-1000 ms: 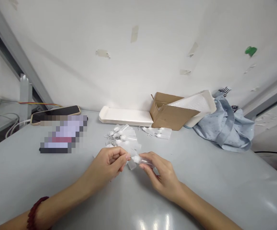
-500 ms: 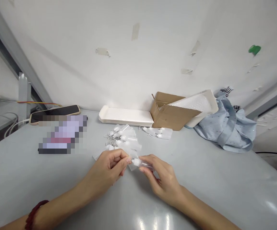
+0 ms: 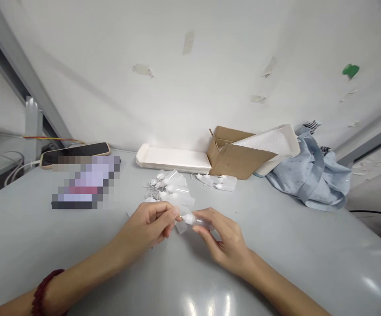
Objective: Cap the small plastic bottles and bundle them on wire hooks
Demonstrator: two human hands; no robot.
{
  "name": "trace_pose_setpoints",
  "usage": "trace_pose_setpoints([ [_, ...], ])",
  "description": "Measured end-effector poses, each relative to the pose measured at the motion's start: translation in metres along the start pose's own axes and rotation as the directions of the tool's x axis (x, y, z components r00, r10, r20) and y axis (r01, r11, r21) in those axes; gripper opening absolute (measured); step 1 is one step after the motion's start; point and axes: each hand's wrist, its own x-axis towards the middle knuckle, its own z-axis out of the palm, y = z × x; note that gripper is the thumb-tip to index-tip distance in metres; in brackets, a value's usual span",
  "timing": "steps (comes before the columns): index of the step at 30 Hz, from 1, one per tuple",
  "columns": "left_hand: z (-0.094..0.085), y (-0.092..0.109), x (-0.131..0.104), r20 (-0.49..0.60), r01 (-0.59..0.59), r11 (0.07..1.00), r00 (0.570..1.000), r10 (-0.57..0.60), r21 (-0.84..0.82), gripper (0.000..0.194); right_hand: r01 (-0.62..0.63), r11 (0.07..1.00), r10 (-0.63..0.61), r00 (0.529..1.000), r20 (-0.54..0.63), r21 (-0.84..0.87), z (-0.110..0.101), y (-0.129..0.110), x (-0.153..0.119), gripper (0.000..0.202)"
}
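My right hand (image 3: 225,235) holds a small clear plastic bottle (image 3: 201,221) with a white nozzle top, tilted on its side with the nozzle pointing left. My left hand (image 3: 157,221) is closed in a pinch just beside the nozzle tip. Something thin and brownish shows at its fingertips, too small to make out. Behind my hands lies a pile of similar clear bottles (image 3: 177,189) with white tops and thin loops. A smaller group of such bottles (image 3: 221,181) lies to its right. A dark red bracelet (image 3: 43,287) circles my left wrist.
At the wall stand a stack of white trays (image 3: 177,158) and an open cardboard box (image 3: 239,160) with a white foam-like piece in it. A light blue bag (image 3: 315,175) lies right. On the left are a phone (image 3: 78,153) and a blurred-out device (image 3: 88,182).
Both hands have shifted up slightly with the bottle. A little more of the nozzle tip shows beside my left fingertips, and the thin brownish bit is now visible there.
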Motion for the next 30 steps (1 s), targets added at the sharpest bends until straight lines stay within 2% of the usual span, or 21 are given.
trace_pose_setpoints([
  [4,-0.001,0.003,0.001,-0.030,0.000,1.000,1.000,0.000,-0.011,0.041,0.036,0.998,-0.037,0.999,-0.022,-0.048,-0.003,0.000,0.000,0.027],
  [8,-0.002,0.006,-0.001,-0.019,-0.008,0.998,1.000,0.010,0.067,0.031,0.037,0.998,-0.038,0.999,-0.016,-0.057,-0.003,0.002,0.001,0.026],
  [11,-0.010,0.008,0.001,-0.059,-0.010,0.996,0.998,0.016,0.088,0.027,0.032,0.997,-0.030,0.999,0.036,-0.076,-0.006,0.015,0.004,0.030],
  [13,-0.021,0.009,0.005,-0.124,-0.030,0.998,0.992,0.037,0.060,0.027,0.010,0.987,0.004,0.996,0.087,-0.161,-0.011,0.030,0.007,0.041],
  [16,-0.042,0.010,0.014,-0.250,-0.045,0.999,0.967,0.041,-0.010,0.029,-0.074,0.923,0.135,0.981,0.137,-0.378,-0.020,0.056,0.011,0.048],
  [18,-0.054,0.010,0.020,-0.300,0.003,0.999,0.954,-0.017,-0.048,0.029,-0.145,0.854,0.255,0.954,0.159,-0.500,-0.025,0.066,0.012,0.051],
  [20,-0.061,0.008,0.023,-0.245,0.059,0.998,0.967,-0.064,-0.027,0.029,-0.183,0.808,0.348,0.915,0.204,-0.560,-0.027,0.070,0.011,0.052],
  [24,-0.059,0.002,0.027,-0.198,0.126,0.990,0.974,-0.111,0.067,0.030,-0.237,0.797,0.437,0.861,0.260,-0.556,-0.024,0.068,0.010,0.054],
  [27,-0.056,-0.001,0.030,-0.230,0.117,0.984,0.970,-0.083,0.136,0.028,-0.273,0.806,0.440,0.870,0.223,-0.526,-0.021,0.070,0.009,0.050],
  [30,-0.056,-0.002,0.031,-0.300,0.127,0.975,0.952,-0.067,0.184,0.025,-0.296,0.834,0.412,0.895,0.171,-0.465,-0.018,0.072,0.009,0.036],
])
